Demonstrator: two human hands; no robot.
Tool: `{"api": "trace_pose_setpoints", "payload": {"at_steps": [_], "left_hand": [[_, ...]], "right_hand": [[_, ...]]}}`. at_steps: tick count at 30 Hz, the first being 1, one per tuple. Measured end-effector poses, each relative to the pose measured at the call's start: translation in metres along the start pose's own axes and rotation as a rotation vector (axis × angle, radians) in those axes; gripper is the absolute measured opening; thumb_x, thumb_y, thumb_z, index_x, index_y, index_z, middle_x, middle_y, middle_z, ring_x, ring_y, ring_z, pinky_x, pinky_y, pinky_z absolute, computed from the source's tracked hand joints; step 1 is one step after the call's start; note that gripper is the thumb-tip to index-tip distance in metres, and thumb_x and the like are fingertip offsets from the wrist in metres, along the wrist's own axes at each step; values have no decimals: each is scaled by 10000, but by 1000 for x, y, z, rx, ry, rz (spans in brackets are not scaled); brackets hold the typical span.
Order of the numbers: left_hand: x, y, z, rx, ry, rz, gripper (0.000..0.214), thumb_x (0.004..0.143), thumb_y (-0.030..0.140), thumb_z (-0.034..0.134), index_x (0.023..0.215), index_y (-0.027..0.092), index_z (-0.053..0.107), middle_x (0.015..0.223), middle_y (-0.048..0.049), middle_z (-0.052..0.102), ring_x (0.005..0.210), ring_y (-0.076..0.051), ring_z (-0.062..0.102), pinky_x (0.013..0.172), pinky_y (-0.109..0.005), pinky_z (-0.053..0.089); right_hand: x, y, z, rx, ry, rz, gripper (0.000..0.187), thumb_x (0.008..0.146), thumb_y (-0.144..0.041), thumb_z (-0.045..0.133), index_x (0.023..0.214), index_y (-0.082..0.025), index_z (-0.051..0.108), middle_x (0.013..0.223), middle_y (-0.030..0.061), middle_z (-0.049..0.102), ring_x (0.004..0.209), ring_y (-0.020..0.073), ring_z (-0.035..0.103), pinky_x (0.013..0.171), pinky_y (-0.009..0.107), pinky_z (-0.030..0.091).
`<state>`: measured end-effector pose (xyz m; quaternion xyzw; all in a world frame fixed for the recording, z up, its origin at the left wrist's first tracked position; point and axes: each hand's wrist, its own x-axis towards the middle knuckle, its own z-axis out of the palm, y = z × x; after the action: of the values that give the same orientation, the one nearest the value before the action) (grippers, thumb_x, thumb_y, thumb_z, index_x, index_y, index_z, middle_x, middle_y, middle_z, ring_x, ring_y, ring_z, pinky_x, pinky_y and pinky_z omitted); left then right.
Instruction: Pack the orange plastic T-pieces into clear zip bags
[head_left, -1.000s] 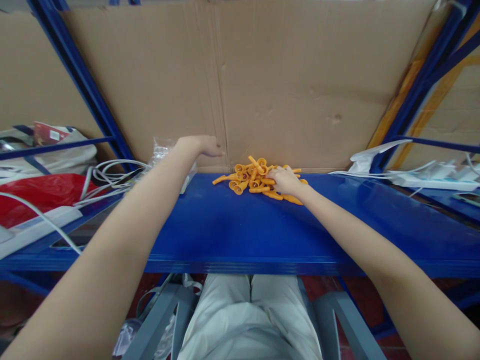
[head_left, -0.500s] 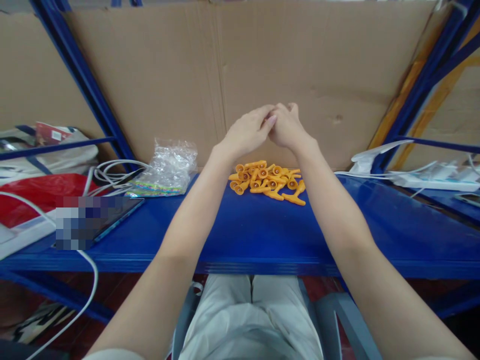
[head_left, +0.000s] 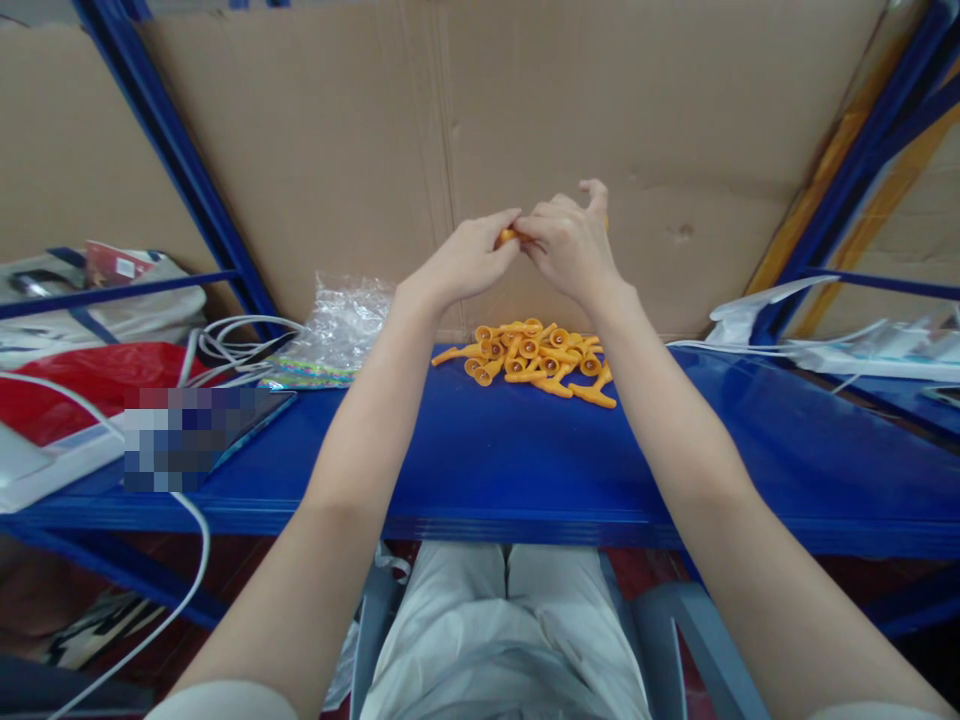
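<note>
Both hands are raised above the blue table, close together in front of the cardboard. My left hand (head_left: 472,258) pinches the end of an orange plastic piece (head_left: 510,237) between thumb and fingers. My right hand (head_left: 571,245) closes around the same piece from the other side, its little finger sticking out; most of the piece is hidden by this hand. Below them lies a pile of similar orange plastic pieces (head_left: 553,362), several with a flared, cone-shaped cup and a small metallic spot inside. One thin piece (head_left: 457,353) points out at the pile's left edge.
Left of the pile are a crinkled clear plastic bag (head_left: 341,315), a phone-like device (head_left: 247,425) partly pixelated, white cables (head_left: 240,335) and a red bag (head_left: 161,365). A white power strip (head_left: 862,358) sits at right. Cardboard (head_left: 645,120) stands behind the blue table (head_left: 517,460).
My hands have shifted slightly left and the orange piece between them now shows. A thin orange piece now sticks out at the pile's left side. The camera view has moved a little.
</note>
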<state>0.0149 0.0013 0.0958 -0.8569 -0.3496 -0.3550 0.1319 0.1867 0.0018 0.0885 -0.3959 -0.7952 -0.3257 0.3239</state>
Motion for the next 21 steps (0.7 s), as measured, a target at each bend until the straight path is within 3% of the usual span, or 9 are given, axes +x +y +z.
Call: {"api": "trace_pose_setpoints", "payload": {"at_steps": [4, 12, 16, 21], "left_hand": [[1, -6, 7, 4, -2, 21, 389, 925, 233, 366, 1181, 157, 649, 1061, -80, 714, 1037, -232, 632, 939, -359, 470], [5, -15, 20, 88, 27, 36, 458, 850, 144, 384, 1238, 166, 626, 1300, -83, 631, 1249, -263, 530, 1061, -407, 397], [3, -12, 20, 81, 7, 80, 401, 855, 149, 396, 1168, 169, 646, 1226, -82, 654, 1182, -254, 561, 1034, -401, 412], [1, -12, 19, 107, 37, 30, 323, 883, 211, 424, 1107, 198, 657, 1162, -104, 652, 1125, -274, 571, 985, -412, 433]], "right_hand": [[-2, 7, 10, 26, 12, 17, 473, 1019, -441, 269, 1147, -208, 659, 1050, 125, 695, 1115, 306, 566, 1088, 609, 205], [-8, 24, 15, 59, -51, 83, 470, 1004, -491, 313, 1037, -196, 678, 994, 123, 708, 1010, 295, 593, 1046, 601, 240], [-9, 21, 8, 60, -64, 68, 437, 1005, -465, 340, 1058, -186, 673, 1043, 125, 699, 1027, 288, 591, 1040, 562, 260], [-9, 17, 6, 79, -68, 49, 415, 1002, -460, 349, 1071, -197, 661, 1059, 114, 693, 1029, 281, 587, 1020, 524, 287]]}}
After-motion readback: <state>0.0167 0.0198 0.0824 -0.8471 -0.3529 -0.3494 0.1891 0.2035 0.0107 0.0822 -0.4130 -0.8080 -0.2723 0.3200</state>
